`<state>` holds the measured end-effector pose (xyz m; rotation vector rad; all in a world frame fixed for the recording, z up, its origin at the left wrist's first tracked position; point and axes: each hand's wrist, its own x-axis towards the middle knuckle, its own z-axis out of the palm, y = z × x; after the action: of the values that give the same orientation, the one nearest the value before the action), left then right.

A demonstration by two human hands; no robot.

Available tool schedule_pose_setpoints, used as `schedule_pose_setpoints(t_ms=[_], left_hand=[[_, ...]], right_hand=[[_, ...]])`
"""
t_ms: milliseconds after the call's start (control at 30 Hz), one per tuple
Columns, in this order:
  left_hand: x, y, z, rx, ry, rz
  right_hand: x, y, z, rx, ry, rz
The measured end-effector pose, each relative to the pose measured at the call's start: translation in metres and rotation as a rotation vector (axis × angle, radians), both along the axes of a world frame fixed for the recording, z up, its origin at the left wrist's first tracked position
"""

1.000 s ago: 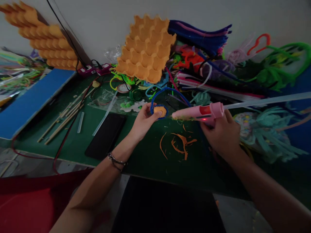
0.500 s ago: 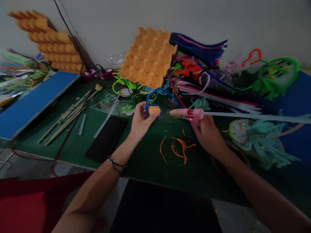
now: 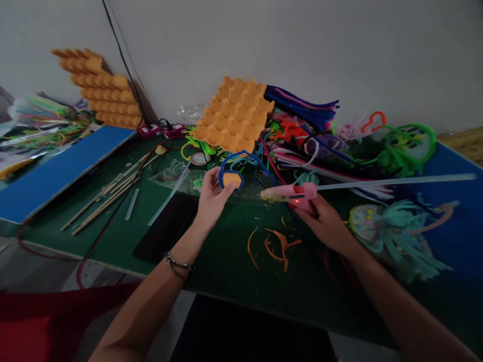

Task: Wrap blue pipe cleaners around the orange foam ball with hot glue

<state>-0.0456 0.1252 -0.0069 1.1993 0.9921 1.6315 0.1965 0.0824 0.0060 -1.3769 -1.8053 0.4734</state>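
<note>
My left hand (image 3: pixel 212 197) pinches a small orange egg-carton piece (image 3: pixel 231 179) with a blue pipe cleaner (image 3: pixel 241 175) wrapped round its rim. The rest of that pipe cleaner arches up and off to the right. In my right hand (image 3: pixel 323 221) is a pink hot glue gun (image 3: pixel 289 192), its nozzle pointing left and a small red light glowing on it. A long clear glue stick (image 3: pixel 400 181) sticks out of its back. A gap separates the nozzle from the orange piece.
Orange scraps (image 3: pixel 278 246) lie between my forearms. A black phone (image 3: pixel 166 229), wooden sticks (image 3: pixel 109 195) and loose glue sticks (image 3: pixel 132 204) are at left. Behind stand an orange egg tray (image 3: pixel 237 114) and bundled pipe cleaners (image 3: pixel 302 103). A teal pipe-cleaner piece (image 3: pixel 400 229) lies right.
The camera view has tilted up a little, so the table sits lower. My left hand has shifted slightly left with the orange piece; the glue gun stays to its right, a little farther away.
</note>
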Motion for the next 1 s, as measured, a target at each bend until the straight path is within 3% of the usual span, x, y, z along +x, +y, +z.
schedule_pose_setpoints(t_ms=[233,500,667,800,1000], left_hand=[[-0.019,0.006,0.006,0.032,-0.108,-0.170],[-0.058,-0.011,0.036,0.047,0.134,-0.309],[-0.078,-0.035,0.063,0.130,0.522,-0.599],[-0.073,-0.053,0.081,0.161,0.841,-0.670],[-0.053,-0.070,0.084,0.094,0.892,-0.757]], right_hand=[[0.031,-0.006,0.036,0.055,0.394,-0.065],[0.045,0.001,0.061,0.091,0.542,-0.160],[0.030,0.008,0.048,0.043,0.377,-0.162],[0.006,0.016,0.035,-0.034,0.166,-0.105],[-0.031,0.031,0.008,-0.061,-0.025,0.084]])
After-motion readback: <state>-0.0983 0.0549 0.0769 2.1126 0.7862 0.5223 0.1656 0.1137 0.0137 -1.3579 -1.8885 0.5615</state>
